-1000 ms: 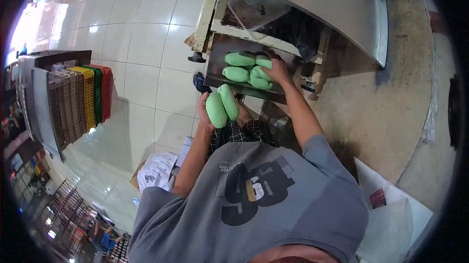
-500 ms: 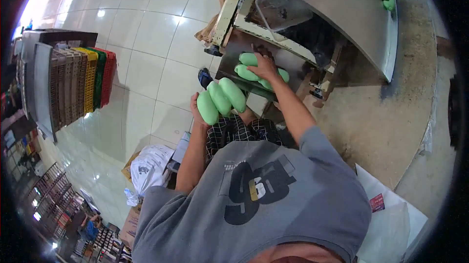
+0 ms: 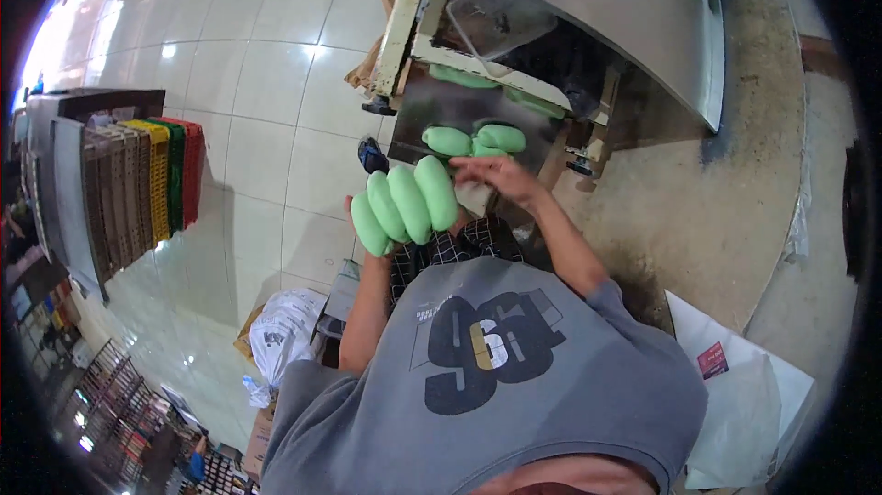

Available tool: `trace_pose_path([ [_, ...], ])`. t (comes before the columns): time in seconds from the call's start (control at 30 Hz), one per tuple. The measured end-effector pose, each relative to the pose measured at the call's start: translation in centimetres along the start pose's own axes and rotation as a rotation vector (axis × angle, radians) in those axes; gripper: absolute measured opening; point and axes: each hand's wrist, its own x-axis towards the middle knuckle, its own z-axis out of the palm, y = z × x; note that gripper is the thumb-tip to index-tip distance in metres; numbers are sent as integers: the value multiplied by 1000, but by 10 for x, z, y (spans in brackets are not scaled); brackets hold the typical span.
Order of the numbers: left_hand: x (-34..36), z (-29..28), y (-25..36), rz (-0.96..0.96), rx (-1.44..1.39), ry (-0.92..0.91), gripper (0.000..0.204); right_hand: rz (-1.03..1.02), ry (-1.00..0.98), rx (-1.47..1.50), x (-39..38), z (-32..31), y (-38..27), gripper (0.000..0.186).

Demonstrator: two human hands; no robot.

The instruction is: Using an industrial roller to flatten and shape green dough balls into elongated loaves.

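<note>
A row of several plump, light green dough rolls (image 3: 402,205) lies side by side across my left hand (image 3: 353,210). That hand is mostly hidden beneath them, with only a bit showing at their left edge. My right hand (image 3: 501,177) is just right of the row, fingers stretched toward the last roll and nothing seen in them. Beyond it, more green dough rolls (image 3: 447,140) rest on the dark metal tray (image 3: 418,118) low in the machine. Flattened green dough (image 3: 462,77) shows at the tray's far side, under a cream bar.
The machine's metal top (image 3: 625,8) carries green rolls along its edges. Stacked coloured crates (image 3: 165,173) stand at left. A white plastic bag (image 3: 283,325) sits by my left elbow, and a white sack (image 3: 735,394) lies at lower right.
My right hand has come back from the tray to beside my left hand. The row on my left hand has gained a roll. More green dough has appeared at the tray's far side.
</note>
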Motion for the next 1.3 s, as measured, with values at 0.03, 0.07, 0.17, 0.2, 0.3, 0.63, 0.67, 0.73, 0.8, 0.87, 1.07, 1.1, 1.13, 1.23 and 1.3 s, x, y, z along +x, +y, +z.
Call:
trace_pose_path([
  [0.03,7,2,-7,-25,-53,-70,67,-206,263,-318,12,-44,33,53],
  [0.07,4,-1,-5,-15,-50,-66,67,-319,538,-747,14,-49,19,60],
  [0.17,12,25,-20,-123,-63,-110,71,40,727,-1166,16,-95,57,66],
  [0.2,18,35,-26,-146,-89,-147,71,-49,782,-1153,16,-103,74,70],
  [0.3,21,26,-27,-131,37,-61,70,-172,838,-746,2,-61,75,65],
  [0.63,51,236,-114,-400,208,-404,71,-939,1205,195,-172,67,-101,75],
  [0.67,47,298,-135,-423,245,-480,74,-1056,1363,-31,-183,41,-115,71],
  [0.73,92,370,-142,-272,550,-525,75,-1060,1464,-28,-216,15,-184,67],
  [0.8,163,438,-150,499,866,-504,59,-1054,1707,-211,-236,-47,-242,65],
  [0.87,166,496,-155,1174,1033,-125,49,-991,1884,-278,-257,-75,-244,62],
  [1.07,114,353,-112,903,1370,-744,19,-1125,1540,-262,-170,-35,-114,19],
  [1.1,109,304,-114,921,1589,-727,17,-725,1372,-354,-151,-12,-93,16],
  [1.13,121,245,-105,506,1844,-662,16,-458,1108,-505,-118,-32,-45,20],
  [1.23,157,133,-98,310,2660,-705,44,-150,697,-764,-41,-58,29,44],
  [1.3,183,79,-82,426,2898,-694,63,-230,1193,-1332,0,-63,51,59],
])
